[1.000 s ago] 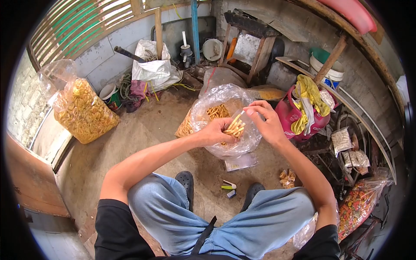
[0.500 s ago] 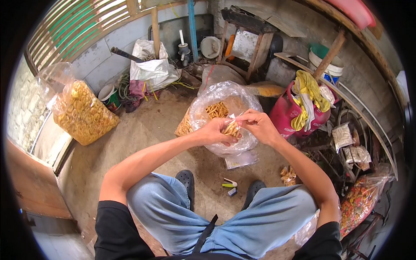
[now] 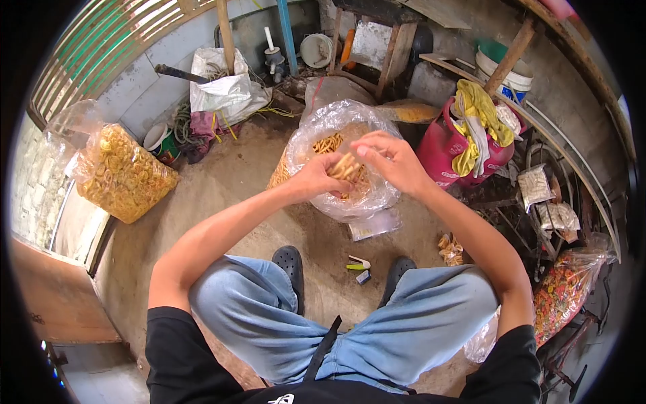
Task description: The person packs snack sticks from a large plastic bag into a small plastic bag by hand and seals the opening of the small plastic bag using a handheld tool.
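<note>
A: Where is the small clear plastic bag of pale yellow snack sticks (image 3: 345, 167)?
B: In the left hand (image 3: 314, 176), its fingers closed around the bag, above the large open clear plastic bag (image 3: 381, 194) on the bare concrete floor (image 3: 229, 202).
A: And the right hand (image 3: 396, 161)?
B: At the small bag's upper end, fingers bent and bunched close together. It's blurred there, so I can't tell whether they grip the plastic.
A: What's in the large bag?
B: Brown snack sticks (image 3: 328, 143). A flat clear plastic packet (image 3: 375, 224) lies just beside it, on the wearer's side.
A: Anything nearer the feet?
B: A green and white stapler (image 3: 358, 263), with a small blue and white box (image 3: 364, 277) close by.
A: Toward the floor's left edge?
B: A big clear bag of yellow round chips (image 3: 124, 175), leaning.
</note>
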Available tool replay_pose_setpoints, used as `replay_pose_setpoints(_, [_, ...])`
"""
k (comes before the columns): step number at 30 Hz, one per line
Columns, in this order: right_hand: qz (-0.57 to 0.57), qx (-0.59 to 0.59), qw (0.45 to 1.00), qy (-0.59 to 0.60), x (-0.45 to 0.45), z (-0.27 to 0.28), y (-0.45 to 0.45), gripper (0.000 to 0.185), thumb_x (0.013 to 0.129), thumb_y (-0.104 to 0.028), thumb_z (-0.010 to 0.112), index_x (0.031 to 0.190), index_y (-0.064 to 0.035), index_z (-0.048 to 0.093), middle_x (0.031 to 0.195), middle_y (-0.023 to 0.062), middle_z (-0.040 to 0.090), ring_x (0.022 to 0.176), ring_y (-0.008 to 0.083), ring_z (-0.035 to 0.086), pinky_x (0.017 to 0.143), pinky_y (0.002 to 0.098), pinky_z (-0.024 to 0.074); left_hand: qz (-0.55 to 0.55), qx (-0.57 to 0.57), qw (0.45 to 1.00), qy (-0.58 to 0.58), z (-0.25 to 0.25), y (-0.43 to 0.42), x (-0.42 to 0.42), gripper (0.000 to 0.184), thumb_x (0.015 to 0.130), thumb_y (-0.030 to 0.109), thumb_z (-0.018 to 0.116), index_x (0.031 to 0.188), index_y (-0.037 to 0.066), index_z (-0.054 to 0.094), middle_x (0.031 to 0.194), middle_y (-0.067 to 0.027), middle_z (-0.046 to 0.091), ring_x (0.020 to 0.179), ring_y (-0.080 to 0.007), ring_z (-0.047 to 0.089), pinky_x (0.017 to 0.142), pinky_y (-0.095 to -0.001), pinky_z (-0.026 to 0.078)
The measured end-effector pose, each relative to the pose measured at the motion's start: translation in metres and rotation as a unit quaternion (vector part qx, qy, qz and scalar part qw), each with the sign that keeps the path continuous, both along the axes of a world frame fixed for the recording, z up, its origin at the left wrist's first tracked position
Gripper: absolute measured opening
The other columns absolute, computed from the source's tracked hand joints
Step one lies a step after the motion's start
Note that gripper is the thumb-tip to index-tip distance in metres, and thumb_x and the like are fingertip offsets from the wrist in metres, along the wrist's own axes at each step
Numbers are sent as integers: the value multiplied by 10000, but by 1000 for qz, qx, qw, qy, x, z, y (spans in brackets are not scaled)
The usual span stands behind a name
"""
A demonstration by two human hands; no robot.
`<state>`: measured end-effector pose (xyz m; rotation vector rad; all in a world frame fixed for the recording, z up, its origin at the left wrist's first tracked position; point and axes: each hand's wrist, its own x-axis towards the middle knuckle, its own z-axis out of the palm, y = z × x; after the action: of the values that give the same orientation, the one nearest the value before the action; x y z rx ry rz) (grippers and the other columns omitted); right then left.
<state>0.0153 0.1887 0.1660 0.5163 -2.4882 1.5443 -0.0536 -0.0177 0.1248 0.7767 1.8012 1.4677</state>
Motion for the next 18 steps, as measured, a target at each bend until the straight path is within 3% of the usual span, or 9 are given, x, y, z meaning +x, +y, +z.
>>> replay_pose_setpoints(3, [-76, -86, 993, -39, -22, -10, -2, 289, 956, -266, 579, 1094, -32, 678, 1012, 55, 688, 926, 132, 617, 814, 291, 483, 40, -12, 999, -2, -4, -6, -6, 397, 779, 67, 752, 1147, 59, 601, 1015, -12, 678, 883, -91, 647, 697, -236, 551])
replay_pose_setpoints(6, [-110, -52, 986, -110, -52, -39, 4, 316, 962, -287, 573, 1105, -19, 661, 997, 17, 672, 904, 106, 597, 770, 267, 479, 69, -5, 997, -20, -11, -10, -8, 367, 785, 82, 753, 1124, 67, 613, 1004, -5, 678, 887, -82, 646, 691, -231, 550])
replay_pose_setpoints(7, [-119, -15, 990, -80, -69, -68, 11, 284, 927, -260, 589, 1063, -26, 677, 961, 101, 706, 860, 169, 643, 794, 316, 486, 71, -16, 997, -17, -15, -11, -10, 357, 791, 84, 749, 1121, 67, 612, 1003, -3, 678, 890, -83, 647, 691, -234, 550])
replay_pose_setpoints(8, [-118, -16, 990, -81, -81, -95, 18, 284, 927, -260, 589, 1063, -26, 677, 961, 101, 706, 860, 169, 643, 794, 316, 486, 73, -27, 997, -13, -17, -11, -12, 348, 797, 87, 746, 1117, 67, 612, 1002, -1, 678, 893, -84, 648, 691, -236, 551])
replay_pose_setpoints(10, [-76, 152, 977, -132, -102, -138, 31, 262, 884, -235, 601, 1044, -42, 678, 964, 153, 700, 881, 245, 666, 793, 362, 495, 75, -38, 996, -17, -21, -12, -14, 340, 800, 87, 746, 1112, 68, 612, 1001, -1, 678, 897, -86, 650, 694, -240, 551])
replay_pose_setpoints(11, [-73, 149, 977, -132, -107, -152, 32, 262, 884, -235, 601, 1044, -42, 678, 964, 153, 700, 881, 245, 666, 793, 362, 495, 75, -47, 996, -19, -23, -12, -14, 333, 803, 87, 745, 1107, 69, 611, 1000, -1, 677, 902, -88, 652, 698, -245, 551])
replay_pose_setpoints(13, [-102, 242, 953, -151, -108, -179, 32, 223, 855, -197, 587, 996, -58, 690, 954, 189, 688, 892, 332, 665, 793, 408, 500, 82, -37, 995, -31, -25, -14, -13, 340, 799, 100, 750, 1103, 65, 604, 982, 2, 670, 878, -82, 644, 694, -240, 549])
replay_pose_setpoints(18, [-51, 363, 907, -206, -125, -215, 37, 201, 813, -136, 581, 967, -61, 686, 949, 192, 685, 919, 362, 655, 792, 438, 507, 77, -29, 995, -63, -32, -17, -17, 317, 814, 85, 737, 1100, 73, 601, 1027, -3, 675, 918, -97, 654, 704, -250, 540])
